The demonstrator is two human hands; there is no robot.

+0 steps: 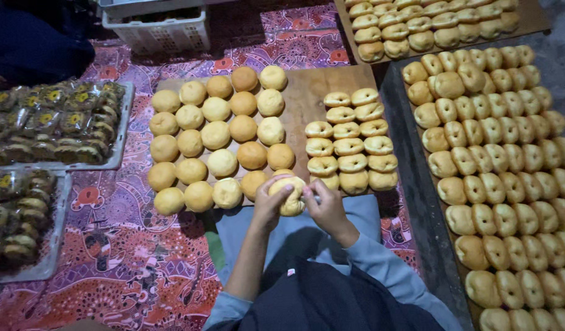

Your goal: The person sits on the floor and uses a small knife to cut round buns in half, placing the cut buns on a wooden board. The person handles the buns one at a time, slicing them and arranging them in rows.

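Both hands meet on one round bun (290,195) at the near edge of the wooden board (307,92): the left hand (269,205) cups it from the side, and the right hand (324,205) closes on its other side. On that board, whole round buns (216,136) lie in rows left of the held one, slit buns (351,147) right of it.

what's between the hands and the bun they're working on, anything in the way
Nothing visible. The left hand and the right hand both touch the bun directly, one on each side, above the near edge of the wooden board.
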